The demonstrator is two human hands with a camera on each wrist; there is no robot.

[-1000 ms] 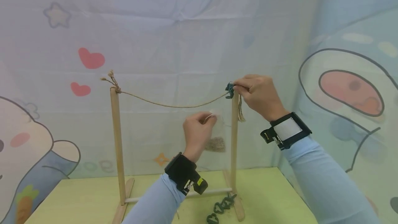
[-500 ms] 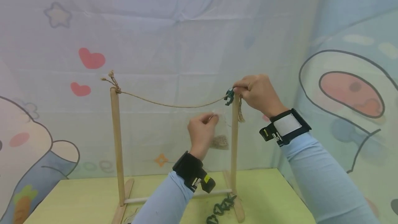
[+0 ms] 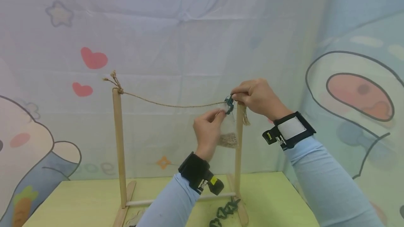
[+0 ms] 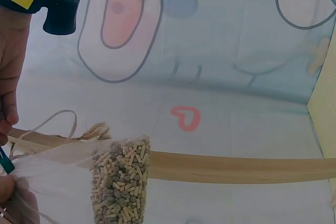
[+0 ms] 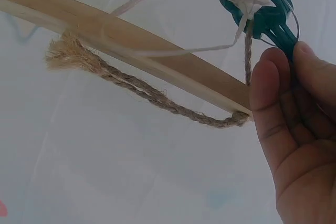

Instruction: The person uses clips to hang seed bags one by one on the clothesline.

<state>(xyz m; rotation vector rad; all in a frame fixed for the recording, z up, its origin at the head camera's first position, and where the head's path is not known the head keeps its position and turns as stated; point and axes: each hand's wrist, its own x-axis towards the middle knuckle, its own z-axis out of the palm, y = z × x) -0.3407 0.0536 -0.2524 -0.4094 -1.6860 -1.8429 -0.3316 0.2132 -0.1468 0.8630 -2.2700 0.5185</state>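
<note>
Two hands meet near the right end of a sagging rope [image 3: 173,106] strung between two wooden posts; they are close together, with the clip and bag between them. The right hand [image 3: 260,97] pinches the handle end of a dark green clip [image 3: 229,105] between thumb and fingers, at the rope. The left hand [image 3: 207,130], just below, pinches the gathered top of a sheer bag [image 4: 58,166]; its fingertips are partly cut off in the left wrist view. The bag's bottom holds a block of small, pale, stick-like pellets [image 4: 121,182], seen through the thin wall, just beside the right post [image 3: 238,164]. The upper part of the bag looks unfilled, and pale ribbons [image 4: 63,111] loop from its neck. Fingers and folds hide whether the clip grips both bag and rope.

More green clips [image 3: 231,205] lie in a row on the yellow table [image 3: 271,199] by the post's foot, the nearest cut off by the lower edge. The left sleeve [image 3: 172,204] covers part of the white rod [image 3: 221,195] joining the posts, and something thin and looped beside it is hard to make out.
</note>
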